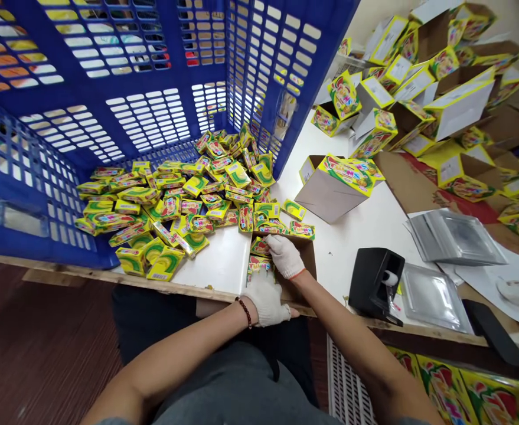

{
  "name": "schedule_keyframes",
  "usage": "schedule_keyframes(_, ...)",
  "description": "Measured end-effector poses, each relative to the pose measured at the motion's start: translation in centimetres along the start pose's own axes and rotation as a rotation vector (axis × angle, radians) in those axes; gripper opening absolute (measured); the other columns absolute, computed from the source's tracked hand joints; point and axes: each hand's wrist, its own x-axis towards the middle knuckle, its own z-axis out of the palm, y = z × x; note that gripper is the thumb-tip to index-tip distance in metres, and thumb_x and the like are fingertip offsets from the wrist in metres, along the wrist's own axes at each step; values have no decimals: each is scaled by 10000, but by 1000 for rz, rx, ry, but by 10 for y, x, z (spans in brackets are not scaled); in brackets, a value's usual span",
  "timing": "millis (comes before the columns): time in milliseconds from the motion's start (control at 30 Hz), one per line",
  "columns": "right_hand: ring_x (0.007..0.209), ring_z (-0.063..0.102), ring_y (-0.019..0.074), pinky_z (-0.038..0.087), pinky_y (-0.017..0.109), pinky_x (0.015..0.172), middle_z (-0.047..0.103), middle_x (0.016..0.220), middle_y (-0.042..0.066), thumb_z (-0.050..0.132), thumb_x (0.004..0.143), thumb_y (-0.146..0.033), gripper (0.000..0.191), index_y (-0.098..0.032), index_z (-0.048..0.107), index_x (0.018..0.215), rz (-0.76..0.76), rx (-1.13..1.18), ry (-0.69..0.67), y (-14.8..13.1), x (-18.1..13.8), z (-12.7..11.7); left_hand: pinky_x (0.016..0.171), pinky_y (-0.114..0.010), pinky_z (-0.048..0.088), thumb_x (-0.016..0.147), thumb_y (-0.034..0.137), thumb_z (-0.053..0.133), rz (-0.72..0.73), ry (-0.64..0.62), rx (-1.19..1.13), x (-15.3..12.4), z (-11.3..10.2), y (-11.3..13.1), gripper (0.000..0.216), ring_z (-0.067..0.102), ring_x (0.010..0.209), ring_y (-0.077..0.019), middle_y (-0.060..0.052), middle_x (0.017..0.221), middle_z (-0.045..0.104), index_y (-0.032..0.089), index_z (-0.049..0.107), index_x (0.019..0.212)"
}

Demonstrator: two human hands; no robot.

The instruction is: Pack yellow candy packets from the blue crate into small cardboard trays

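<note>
White knitted gloves cover both of my hands, with a dark bead bracelet on the left wrist. In front of me at the table edge lies an open carton with a brown inside, partly filled with small yellow-and-green candy boxes. My right hand reaches into it, its fingers closed on a small candy box. Nearer to me, my left hand rests at the carton's near side, fingers stretched over the boxes and thumb pointing right. Its fingertips are partly hard to make out.
A blue plastic crate lies tipped at the left, a heap of candy boxes spilling from it. To the right stand an empty display carton, a black tape dispenser, clear plastic covers, a phone and piled cartons.
</note>
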Motion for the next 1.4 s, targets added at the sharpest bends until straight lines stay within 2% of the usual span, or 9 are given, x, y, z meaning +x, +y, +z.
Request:
schedule_keyframes(300,997,599,276,468,362,773,642,1120,190,369,954,-105,349,-144,655,1148,54,-288,-162,-42,17,-3,995,-566,402,674,751,645,2,13,-38,-1,-3,7,888,527,1212,-461,-274,1321,584,103,624,1281)
schedule_keyframes(500,1015,555,250,443,322,796,623,1159,139,467,933,-175,322,-216,678,1173,-35,-168,-196,-30,0,2,866,-389,493,938,428,461,188,247,-145,-27,-23,-27,349,652,940,-269,-126,967,703,173,699,962)
schedule_keyframes(633,1029,549,250,440,322,831,615,1179,117,524,871,-169,327,-218,701,1141,-49,-57,-167,-26,-8,3,982,-482,423,879,324,549,-350,778,-6,-35,-68,-113,326,557,1152,-351,-192,1203,621,156,622,1149)
schedule_keyframes(733,989,570,212,451,297,865,646,1107,98,495,854,-136,325,-197,706,1094,-6,145,-100,-22,-9,-1,837,-466,465,782,331,657,-779,691,-99,-36,-93,-172,397,599,983,-359,-186,1036,646,135,602,1124)
schedule_keyframes(833,963,594,192,464,303,912,677,1019,64,472,869,-195,266,-198,703,1001,81,401,78,-11,-13,-12,749,-380,456,782,299,643,-732,739,-320,-43,-95,-193,250,579,776,-246,-51,749,589,188,622,1005)
schedule_keyframes(1000,818,623,199,526,333,767,689,863,41,553,843,-415,267,-196,682,924,245,968,86,-24,-37,-21,659,-295,460,812,376,606,-544,1065,-746,-53,-66,-142,323,530,667,-134,-2,818,561,186,560,1069)
schedule_keyframes(1133,837,645,197,551,337,729,684,1042,78,559,850,-573,520,-224,545,1235,235,1473,0,-51,-51,-25,592,-266,474,820,427,622,-316,855,-1124,-40,-39,-72,388,536,603,-111,8,803,580,178,538,1105)
schedule_keyframes(1267,886,633,205,538,347,804,687,1011,61,585,839,-441,436,-211,543,1207,174,1114,92,-19,-51,-55,772,-328,509,893,327,538,-118,703,-715,-33,-25,-34,271,597,802,-172,-61,912,629,168,597,1104)
schedule_keyframes(1400,789,648,212,508,322,751,707,831,52,627,699,-171,229,-206,679,918,94,330,-323,21,-43,-80,847,-398,493,909,347,531,197,298,-143,-28,-23,-19,242,627,940,-262,-133,947,669,154,674,875)
